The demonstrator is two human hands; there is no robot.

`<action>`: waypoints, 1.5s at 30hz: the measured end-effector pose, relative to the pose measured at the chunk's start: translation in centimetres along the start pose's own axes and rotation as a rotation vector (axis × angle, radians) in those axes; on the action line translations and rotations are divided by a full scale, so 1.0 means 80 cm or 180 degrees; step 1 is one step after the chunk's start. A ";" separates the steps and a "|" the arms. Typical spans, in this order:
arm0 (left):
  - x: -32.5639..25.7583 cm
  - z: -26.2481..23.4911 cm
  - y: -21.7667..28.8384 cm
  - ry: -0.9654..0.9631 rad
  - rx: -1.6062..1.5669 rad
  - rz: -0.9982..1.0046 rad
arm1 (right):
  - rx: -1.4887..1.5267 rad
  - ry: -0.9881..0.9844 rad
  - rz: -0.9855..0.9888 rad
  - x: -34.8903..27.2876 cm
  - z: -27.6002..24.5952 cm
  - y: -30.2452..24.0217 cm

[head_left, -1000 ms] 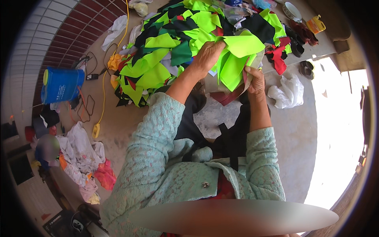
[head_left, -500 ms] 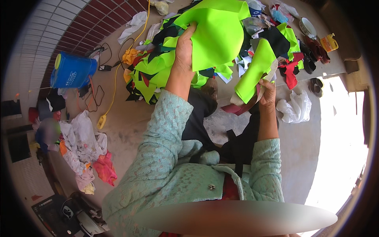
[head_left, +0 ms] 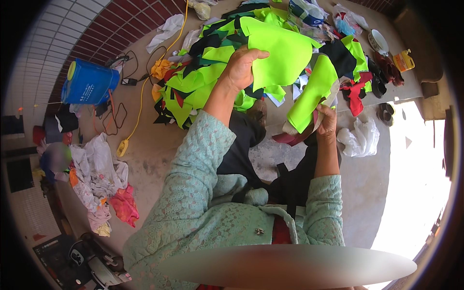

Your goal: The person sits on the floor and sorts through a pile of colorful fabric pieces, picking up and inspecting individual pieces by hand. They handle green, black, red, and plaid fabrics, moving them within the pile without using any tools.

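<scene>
Two bare hands work a sheet of neon-green fabric (head_left: 285, 53) at about 12 o'clock in the view, above a large heap of green, black and red fabric scraps (head_left: 203, 82) spread over the concrete floor (head_left: 159, 154) from 11 to 1 o'clock. Toward 8 o'clock lies a pile of white and pink cloth (head_left: 101, 183); a blue container (head_left: 89, 84) stands at 10 o'clock, beside black cables and a yellow cord (head_left: 140, 96). The left hand (head_left: 241, 67) is clamped on the sheet's lower edge, thumb over the cloth. The right hand (head_left: 327, 121), at 2 o'clock from the lap, pinches a hanging green strip (head_left: 311, 94). A yellow jug (head_left: 403, 60) sits far right.
</scene>
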State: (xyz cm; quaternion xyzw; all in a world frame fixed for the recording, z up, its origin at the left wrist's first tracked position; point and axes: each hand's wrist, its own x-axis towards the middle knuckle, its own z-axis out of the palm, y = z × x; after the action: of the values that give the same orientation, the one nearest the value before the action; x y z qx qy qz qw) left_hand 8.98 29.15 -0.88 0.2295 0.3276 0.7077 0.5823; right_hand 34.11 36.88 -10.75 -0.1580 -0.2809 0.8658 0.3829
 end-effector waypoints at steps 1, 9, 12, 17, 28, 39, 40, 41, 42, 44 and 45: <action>-0.002 0.000 0.000 0.0011 0.0137 -0.0018 | -0.0003 0.0017 0.0013 0.000 -0.002 0.001; -0.009 0.008 -0.003 0.0054 0.0823 0.0317 | 0.0028 0.0162 0.0074 0.001 -0.016 0.006; -0.013 0.014 0.003 -0.0041 0.0915 0.0214 | 0.0043 0.0083 0.0091 -0.001 0.000 0.002; -0.019 0.020 0.002 0.0109 0.0719 0.0016 | 0.0182 0.0128 0.0108 -0.003 -0.004 0.002; -0.013 0.019 0.004 0.0217 0.0264 -0.0075 | 0.0160 0.0118 0.0031 -0.006 -0.011 -0.001; 0.004 0.017 -0.031 0.0366 0.3692 0.1030 | 0.0015 0.0267 -0.0004 -0.009 -0.006 -0.003; 0.007 0.019 -0.034 0.0087 0.4007 0.1065 | -0.0160 0.0340 0.0018 -0.011 0.005 -0.004; 0.008 0.022 -0.040 0.0049 0.4298 0.0978 | -0.0272 0.0387 0.0030 -0.011 0.013 -0.002; 0.008 0.027 -0.048 0.0012 0.4587 0.0888 | -0.0385 0.0432 0.0043 -0.011 0.018 0.001; 0.008 0.040 -0.063 -0.0028 0.4667 0.0779 | -0.0816 0.0484 0.0115 -0.011 0.027 0.008; 0.012 0.037 -0.076 -0.0065 0.4721 0.0885 | -0.1138 0.0528 0.0191 -0.012 0.032 0.011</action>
State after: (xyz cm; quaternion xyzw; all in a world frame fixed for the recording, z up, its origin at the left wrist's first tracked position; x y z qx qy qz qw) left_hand 14.99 31.30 -3.34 0.6071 0.6808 0.3665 0.1835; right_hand 32.97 34.75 -9.20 -0.3025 -0.3928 0.7971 0.3447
